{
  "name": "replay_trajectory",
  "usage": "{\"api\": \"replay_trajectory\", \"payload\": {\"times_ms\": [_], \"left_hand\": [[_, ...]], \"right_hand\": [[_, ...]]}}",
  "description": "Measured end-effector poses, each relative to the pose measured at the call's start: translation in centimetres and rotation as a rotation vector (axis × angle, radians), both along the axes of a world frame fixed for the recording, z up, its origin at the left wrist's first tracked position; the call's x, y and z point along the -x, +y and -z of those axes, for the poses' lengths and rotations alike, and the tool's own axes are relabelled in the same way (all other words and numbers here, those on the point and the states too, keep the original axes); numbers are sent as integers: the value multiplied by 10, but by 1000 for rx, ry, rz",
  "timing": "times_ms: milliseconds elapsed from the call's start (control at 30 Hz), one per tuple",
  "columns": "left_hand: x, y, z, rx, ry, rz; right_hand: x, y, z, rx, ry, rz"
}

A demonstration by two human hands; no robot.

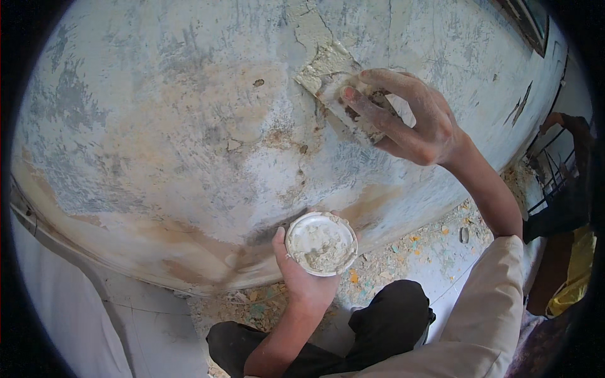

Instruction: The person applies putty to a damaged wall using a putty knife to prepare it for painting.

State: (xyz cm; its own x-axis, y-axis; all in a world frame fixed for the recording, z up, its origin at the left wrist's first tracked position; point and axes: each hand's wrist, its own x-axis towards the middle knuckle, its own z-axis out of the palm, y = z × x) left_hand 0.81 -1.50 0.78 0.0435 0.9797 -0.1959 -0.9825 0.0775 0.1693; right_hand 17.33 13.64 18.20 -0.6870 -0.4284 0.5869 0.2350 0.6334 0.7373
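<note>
My right hand [419,123] grips a flat putty scraper [332,93] between thumb and fingers, its blade laid against the wall [170,126]. Pale wet putty [328,63] is spread along the blade's upper edge. Just above it, a rough strip of filler [309,25] runs up the wall. Lower down, my left hand [309,286] holds a round white tub or lid [305,236] from beneath, fingers wrapped round its side. Lumpy putty lies inside, mostly toward the near right. The wall surface is patchy, with white, grey and tan areas and small holes.
Crumbled plaster and paint flakes [409,242] litter the floor along the wall's foot. A framed opening [529,25] is at the upper right. Dark metal bars [554,176] and a yellow sheet or bag [575,271] stand at the right, where another person's arm [567,123] shows.
</note>
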Motion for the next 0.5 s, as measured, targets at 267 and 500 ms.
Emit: {"api": "replay_trajectory", "payload": {"times_ms": [267,500], "left_hand": [[-7,2,-1,35,16,14],[-3,4,2,32,13,14]], "right_hand": [[6,-7,8,102,50,4],[9,-11,2,-232,38,-21]]}}
